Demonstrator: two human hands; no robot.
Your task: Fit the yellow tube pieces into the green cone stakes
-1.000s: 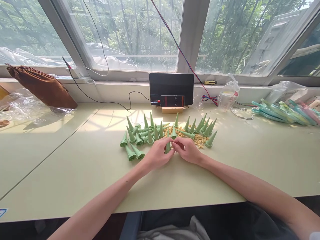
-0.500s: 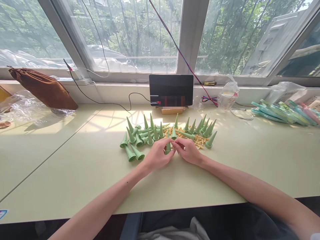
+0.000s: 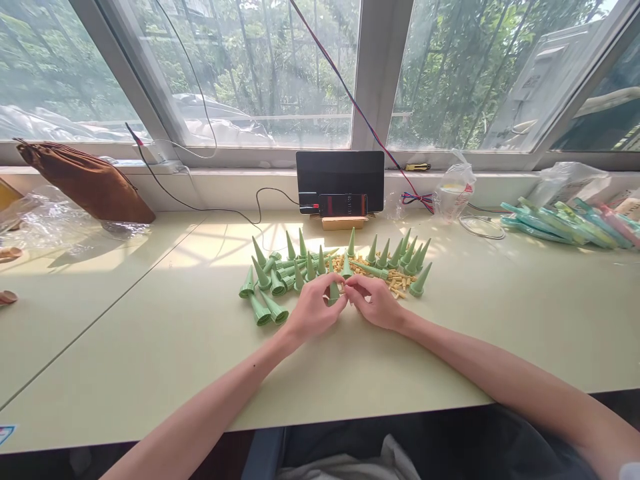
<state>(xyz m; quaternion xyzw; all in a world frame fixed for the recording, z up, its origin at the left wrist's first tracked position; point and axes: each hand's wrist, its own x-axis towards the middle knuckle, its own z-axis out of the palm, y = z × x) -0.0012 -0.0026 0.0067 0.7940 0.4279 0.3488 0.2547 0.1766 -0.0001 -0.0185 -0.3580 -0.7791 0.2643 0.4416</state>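
Note:
My left hand point(image 3: 319, 303) curls its fingers and thumb round a green plastic cone point(image 3: 334, 292) that stands point up. Close against its right side, my right hand point(image 3: 373, 300) is closed in a pinch at the cone. Whatever sits between those fingertips is too small to make out. Beyond my hands, small yellow pegs point(image 3: 399, 281) lie in a loose pile. More green cones surround them: several stand upright at the right, such as one cone point(image 3: 421, 280), while at the left others lie on their sides, such as a tipped cone point(image 3: 275, 308).
A dark tablet point(image 3: 340, 175) with a phone point(image 3: 343, 204) before it rests on a small stand point(image 3: 344, 223) by the window. At left lie a brown drawstring bag point(image 3: 85, 183) and clear plastic wrap. To the right are a bagged cup point(image 3: 454, 190), a coiled cable point(image 3: 483, 227) and pastel packets point(image 3: 563, 223).
The view has shifted slightly. Both hands stay together at the same cone, with the fingertips barely moved.

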